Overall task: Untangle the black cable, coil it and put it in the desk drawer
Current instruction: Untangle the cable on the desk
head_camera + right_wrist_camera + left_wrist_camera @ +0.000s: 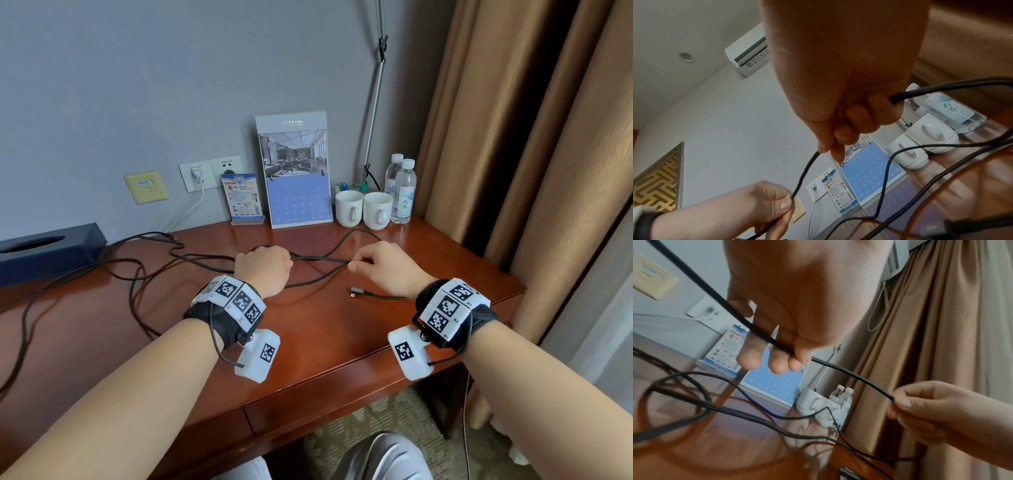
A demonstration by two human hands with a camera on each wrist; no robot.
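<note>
A long black cable [318,259] lies in loose tangled loops across the brown desk [308,339], trailing off the left edge. My left hand [287,264] pinches a strand [855,376] between thumb and curled fingers. My right hand [353,267] pinches the same strand [803,172] a short way to the right, and the stretch between the hands is lifted above the desk. The cable's angled plug end [356,293] lies on the desk just below my right hand. The closed drawer front [342,397] runs under the desk's near edge.
Two white mugs [363,209] and two water bottles [402,192] stand at the back right, with a calendar [298,195] and an info card [243,200] against the wall. A dark tissue box [48,250] sits far left. A curtain [531,154] hangs close on the right.
</note>
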